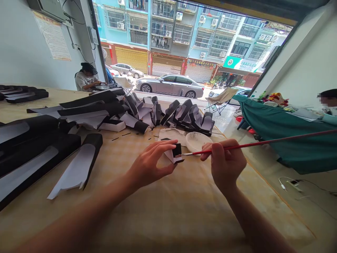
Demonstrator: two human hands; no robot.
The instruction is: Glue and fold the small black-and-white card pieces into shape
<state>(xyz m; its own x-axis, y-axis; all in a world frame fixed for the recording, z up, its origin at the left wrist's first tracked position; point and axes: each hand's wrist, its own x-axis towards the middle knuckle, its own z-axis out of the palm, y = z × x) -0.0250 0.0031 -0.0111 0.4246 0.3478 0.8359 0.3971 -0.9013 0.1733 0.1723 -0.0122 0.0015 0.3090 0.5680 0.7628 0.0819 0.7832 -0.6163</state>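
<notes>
Between the thumb and fingers of my left hand [151, 160] is a small folded piece of black and white card [177, 150], held above the table. My right hand [228, 163] grips a long thin paintbrush with a red handle [252, 144]. The brush's pale tip meets or nearly meets the card's edge; I cannot tell which. Just behind the hands sits a round white bowl [196, 140], partly covered by the brush and my right hand. A crumpled whitish cloth or paper [171, 134] lies left of the bowl.
Black and white folded card pieces [184, 116] are heaped along the table's far side. Longer ones [34, 154] lie at the left, on the yellowish tabletop [168, 218]. A green-covered table [279, 133] stands right. One person [85, 77] sits far left, another [329, 100] far right.
</notes>
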